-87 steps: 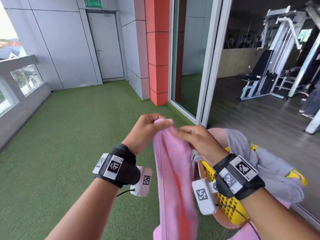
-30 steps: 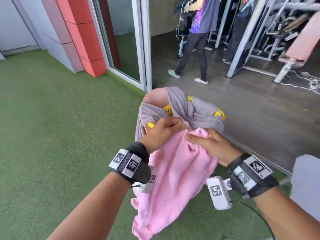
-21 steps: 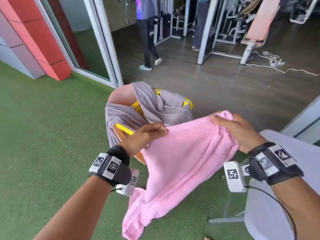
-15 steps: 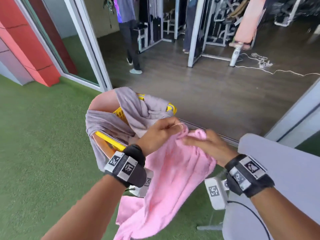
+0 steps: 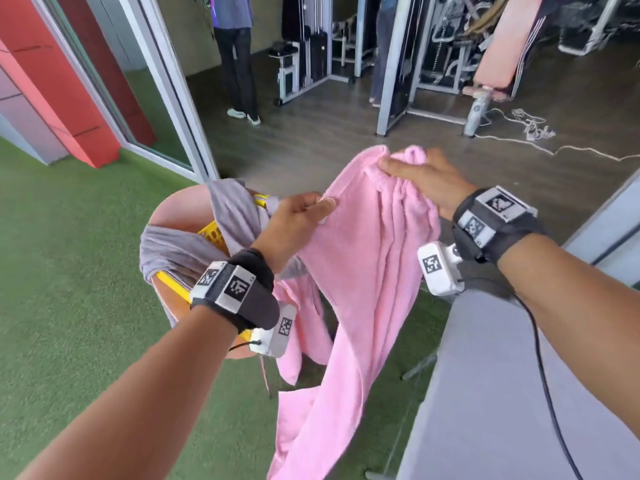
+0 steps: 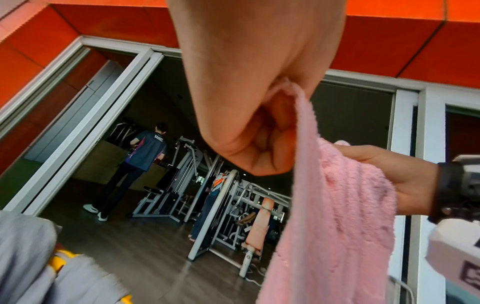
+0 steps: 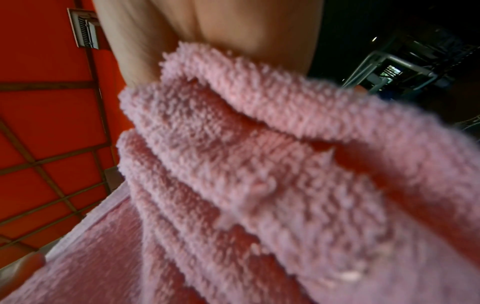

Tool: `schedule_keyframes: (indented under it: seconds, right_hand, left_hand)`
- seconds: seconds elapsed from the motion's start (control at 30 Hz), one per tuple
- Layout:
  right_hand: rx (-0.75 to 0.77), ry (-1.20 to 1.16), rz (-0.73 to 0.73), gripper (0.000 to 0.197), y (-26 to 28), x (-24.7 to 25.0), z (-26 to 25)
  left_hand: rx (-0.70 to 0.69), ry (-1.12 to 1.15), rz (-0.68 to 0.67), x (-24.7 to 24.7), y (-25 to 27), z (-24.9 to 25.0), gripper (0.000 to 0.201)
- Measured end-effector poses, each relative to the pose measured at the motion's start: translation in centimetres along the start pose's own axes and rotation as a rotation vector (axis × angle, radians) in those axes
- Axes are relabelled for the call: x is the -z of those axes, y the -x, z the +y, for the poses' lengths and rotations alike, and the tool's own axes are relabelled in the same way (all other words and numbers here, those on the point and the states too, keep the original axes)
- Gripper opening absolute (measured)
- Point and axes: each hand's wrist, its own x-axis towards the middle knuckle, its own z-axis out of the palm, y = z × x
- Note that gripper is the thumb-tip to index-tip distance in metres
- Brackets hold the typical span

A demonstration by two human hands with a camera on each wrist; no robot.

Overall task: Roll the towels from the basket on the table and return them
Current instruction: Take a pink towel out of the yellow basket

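While both hands are holding the fluffy pink terry towel (image 5: 360, 271) up beside the yellow plastic basket (image 5: 211, 233), left hand (image 5: 298, 220) and right hand (image 5: 422, 178) each pinching its top edge, spreading is underway; next, laying it flat on the grey counter (image 5: 502, 393).

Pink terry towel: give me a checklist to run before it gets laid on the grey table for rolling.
1. Left hand pinches the pink terry towel at its top edge: ok.
2. Right hand grips the far top corner: ok.
3. Towel spread flat between the hands: not ok, it hangs bunched in folds.
4. Towel's lower end off the green turf: cannot tell.
5. Grey table surface bare where visible: ok.
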Motion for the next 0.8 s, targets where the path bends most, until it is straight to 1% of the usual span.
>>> schedule_keyframes:
  seconds: [0.07, 0.17, 0.23, 0.27, 0.33, 0.43, 0.5, 0.53, 0.57, 0.6, 0.63, 0.7, 0.73, 0.8]
  right_hand:
    - [0.033, 0.013, -0.003, 0.029, -2.3, -0.6, -1.1]
    - [0.134, 0.071, -0.024, 0.046, -5.7, -2.3, -2.1]
    - [0.152, 0.141, -0.096, 0.055, -7.4, -3.7, -1.7]
    - [0.141, 0.185, -0.139, 0.055, -8.1, -4.2, -1.2]
    - [0.125, 0.280, -0.226, 0.052, -9.0, -4.8, 0.3]
    - [0.094, 0.457, -0.320, 0.059, -9.4, -3.7, 3.7]
    - [0.000, 0.564, -0.318, 0.053, -9.2, -1.4, 7.1]
    - [-0.054, 0.652, -0.301, 0.055, -8.9, 0.1, 9.2]
    - [-0.100, 0.742, -0.303, 0.063, -8.3, 1.5, 11.2]
    - [-0.145, 0.810, -0.334, 0.070, -7.4, 3.0, 13.6]
    - [-0.156, 0.865, -0.370, 0.070, -6.5, 4.5, 16.0]
    - [-0.181, 0.969, -0.419, 0.058, -3.9, 7.5, 21.9]
    - [-0.191, 1.007, -0.435, 0.053, -2.2, 9.1, 24.6]
    - [-0.228, 1.049, -0.445, 0.051, 1.8, 12.6, 30.2]
  left_hand:
    - [-0.019, 0.006, 0.029, 0.9, -1.6, 0.2, 0.033]
    - [-0.062, 0.011, 0.037, 2.6, -2.7, 0.0, 0.027]
    - [-0.080, -0.023, 0.052, 3.7, -2.6, -1.0, 0.027]
    - [-0.076, -0.041, 0.067, 4.1, -2.2, -1.8, 0.028]
    - [-0.042, -0.063, 0.076, 4.6, -1.0, -3.8, 0.033]
    - [0.015, -0.083, 0.045, 4.7, 2.0, -7.8, 0.033]
    - [0.073, -0.154, 0.045, 4.5, 4.1, -10.6, 0.038]
    - [0.115, -0.187, 0.048, 4.1, 5.3, -12.1, 0.037]
    - [0.161, -0.213, 0.046, 3.7, 6.4, -13.6, 0.031]
    - [0.213, -0.235, 0.028, 2.5, 7.9, -14.9, 0.019]
    - [0.261, -0.249, 0.005, 1.1, 9.3, -16.1, 0.016]
    - [0.352, -0.277, -0.057, -3.5, 12.2, -18.2, 0.024]
    - [0.408, -0.269, -0.086, -6.7, 13.6, -18.9, 0.025]
    - [0.523, -0.236, -0.165, -14.5, 16.1, -20.5, 0.016]
